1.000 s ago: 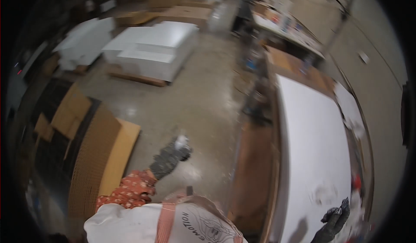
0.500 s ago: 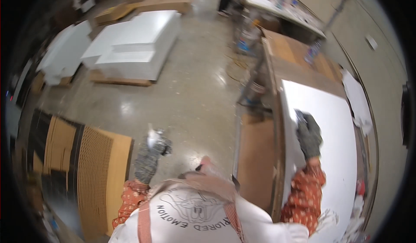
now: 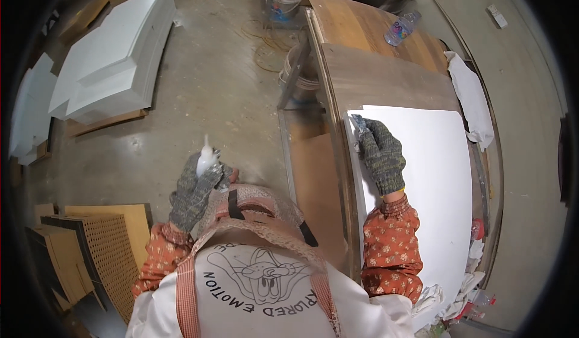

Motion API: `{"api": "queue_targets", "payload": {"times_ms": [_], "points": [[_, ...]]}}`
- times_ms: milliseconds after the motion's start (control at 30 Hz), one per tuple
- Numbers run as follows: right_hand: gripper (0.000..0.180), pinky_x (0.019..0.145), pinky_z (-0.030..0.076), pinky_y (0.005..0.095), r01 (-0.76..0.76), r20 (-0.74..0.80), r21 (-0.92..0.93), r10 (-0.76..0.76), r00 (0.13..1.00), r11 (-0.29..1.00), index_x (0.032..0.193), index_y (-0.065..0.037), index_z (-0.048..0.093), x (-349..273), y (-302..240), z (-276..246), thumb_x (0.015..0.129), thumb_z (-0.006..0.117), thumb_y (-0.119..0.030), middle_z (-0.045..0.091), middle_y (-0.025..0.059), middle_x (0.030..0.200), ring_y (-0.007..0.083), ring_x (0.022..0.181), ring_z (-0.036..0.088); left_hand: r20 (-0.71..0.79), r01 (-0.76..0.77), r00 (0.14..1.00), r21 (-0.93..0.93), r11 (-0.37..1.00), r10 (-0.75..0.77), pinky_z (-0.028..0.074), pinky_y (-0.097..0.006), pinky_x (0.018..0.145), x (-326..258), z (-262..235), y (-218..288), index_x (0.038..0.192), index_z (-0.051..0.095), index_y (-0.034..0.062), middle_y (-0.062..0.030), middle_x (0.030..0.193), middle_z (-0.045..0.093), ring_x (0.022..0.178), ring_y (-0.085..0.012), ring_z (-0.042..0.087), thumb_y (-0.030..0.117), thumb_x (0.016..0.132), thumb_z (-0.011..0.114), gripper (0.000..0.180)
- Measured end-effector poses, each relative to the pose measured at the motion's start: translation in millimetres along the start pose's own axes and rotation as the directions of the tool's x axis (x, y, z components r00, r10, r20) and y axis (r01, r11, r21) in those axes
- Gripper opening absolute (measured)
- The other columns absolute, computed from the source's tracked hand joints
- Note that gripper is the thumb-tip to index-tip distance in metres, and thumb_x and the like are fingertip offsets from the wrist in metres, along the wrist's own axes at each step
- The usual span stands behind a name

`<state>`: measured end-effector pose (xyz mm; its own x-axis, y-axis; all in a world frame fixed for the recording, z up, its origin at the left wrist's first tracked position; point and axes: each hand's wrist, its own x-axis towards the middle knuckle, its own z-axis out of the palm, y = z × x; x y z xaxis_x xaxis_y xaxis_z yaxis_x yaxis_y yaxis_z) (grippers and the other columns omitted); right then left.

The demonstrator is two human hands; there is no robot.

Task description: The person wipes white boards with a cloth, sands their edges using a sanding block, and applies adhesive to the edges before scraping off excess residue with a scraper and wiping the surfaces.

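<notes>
My left hand point(image 3: 196, 190), in a dark grey knitted glove, is wrapped round a white squeeze bottle point(image 3: 207, 160) with a thin nozzle pointing up. It hovers over the floor in front of my apron. My right hand point(image 3: 383, 157), gloved alike, rests near the far left corner of a white panel point(image 3: 431, 175) on the workbench. Its fingers are closed on a small bluish-grey rag-like piece point(image 3: 359, 124) at the panel's edge. The panel's left side shows another white layer slightly offset.
A brown board surface point(image 3: 386, 75) of the bench bears a clear bottle point(image 3: 401, 29). Stacked white panels point(image 3: 114, 60) stand on the floor at far left, perforated brown boards point(image 3: 111, 247) at near left. Buckets point(image 3: 300, 66) sit beside the bench; crumpled cloths point(image 3: 431, 302) lie near right.
The view has turned toward the bench. My right hand has moved over the white panel to its far left corner. My left hand still holds the squeeze bottle.
</notes>
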<state>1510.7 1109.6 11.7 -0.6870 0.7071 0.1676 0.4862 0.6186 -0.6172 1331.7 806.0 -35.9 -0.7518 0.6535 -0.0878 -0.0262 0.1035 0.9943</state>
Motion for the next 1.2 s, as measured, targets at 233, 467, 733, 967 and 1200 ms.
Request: {"api": "queue_targets", "payload": {"times_ms": [233,467,733,967,1200], "points": [[0.025,0.058,0.047,0.0261,-0.12,0.021,0.031,0.12,0.993,0.992,0.109,-0.004,0.062,-3,-6,-12,0.089,0.054,-0.016,0.065,0.0087,0.075,0.0107,0.057,0.058,0.342,0.154,0.935,-0.145,0.977,-0.096,0.047,-0.027,0.073,79,37,23,0.12,0.048,-0.0001,-0.0079,0.091,0.061,0.079,-0.0134,0.056,0.012,0.091,0.053,0.032],[0.025,0.059,0.048,0.0256,-0.356,0.026,0.023,0.355,0.934,0.934,0.111,-0.005,0.063,1,-20,-22,0.089,0.056,-0.016,0.066,0.0062,0.074,0.0097,0.058,0.058,0.54,0.251,0.823,-0.067,0.966,-0.177,0.049,-0.029,0.072,157,49,38,0.122,0.047,0.0,-0.0102,0.092,0.063,0.078,-0.0158,0.059,0.015,0.09,0.054,0.036],[0.027,0.063,0.05,0.0242,-0.473,0.113,-0.03,0.473,0.874,0.881,0.114,-0.009,0.062,10,-21,-29,0.09,0.054,-0.014,0.068,0.0087,0.084,0.0091,0.061,0.06,0.705,0.258,0.706,-0.161,0.953,-0.073,0.05,-0.027,0.072,219,60,8,0.124,0.045,-0.0007,-0.0089,0.092,0.063,0.078,-0.0129,0.059,0.01,0.092,0.053,0.035],[0.036,0.08,0.05,0.0303,-0.336,0.168,-0.218,0.374,0.912,0.916,0.122,-0.013,0.057,7,-14,-34,0.086,0.053,-0.016,0.065,0.0106,0.105,0.0239,0.089,0.065,0.768,0.264,0.637,-0.13,0.956,-0.072,0.05,-0.029,0.079,232,73,8,0.126,0.045,-0.0006,-0.0103,0.097,0.063,0.089,-0.0149,0.06,0.007,0.091,0.052,0.036],[0.037,0.079,0.05,0.0303,-0.438,0.175,0.282,0.404,0.898,0.854,0.114,0.0,0.059,-6,-11,-28,0.079,0.057,-0.013,0.066,0.0123,0.101,0.0209,0.087,0.063,0.781,0.241,0.618,-0.08,0.967,-0.09,0.049,-0.031,0.073,222,79,2,0.128,0.041,-0.0023,-0.0122,0.094,0.063,0.079,-0.0171,0.058,0.009,0.094,0.047,0.037]]}}
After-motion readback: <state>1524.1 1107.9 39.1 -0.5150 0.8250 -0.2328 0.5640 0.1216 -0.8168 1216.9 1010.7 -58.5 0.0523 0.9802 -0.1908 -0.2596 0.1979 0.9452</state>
